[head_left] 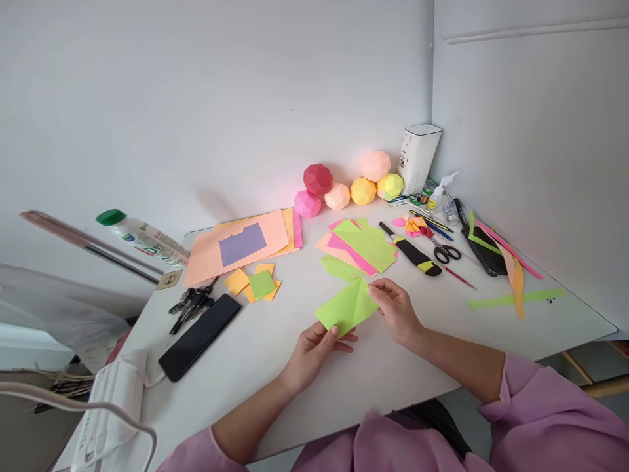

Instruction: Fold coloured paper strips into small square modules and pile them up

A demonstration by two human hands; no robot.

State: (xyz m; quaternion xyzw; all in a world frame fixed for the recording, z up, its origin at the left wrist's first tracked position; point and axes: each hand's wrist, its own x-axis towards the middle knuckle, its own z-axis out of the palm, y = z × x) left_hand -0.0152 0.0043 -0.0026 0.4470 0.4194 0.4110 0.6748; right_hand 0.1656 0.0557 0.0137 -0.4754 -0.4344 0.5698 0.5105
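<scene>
A creased sheet of lime-green paper (345, 307) is held up just above the table between both hands. My left hand (314, 351) pinches its lower edge, thumb on top and fingers beneath. At the upper right corner, my right hand (396, 311) grips the sheet between thumb and fingers. Just beyond the hands lies a loose pile of green, pink and peach paper pieces (368, 242). Small orange and green paper squares (262, 284) lie to the left of it.
Faceted paper balls (363, 191) sit against the wall. A utility knife (417, 255), scissors (446, 252) and paper strips (515, 299) lie on the right. On the left are large peach sheets (206, 255), keys (194, 305), a black phone (200, 335) and a white bottle (142, 235).
</scene>
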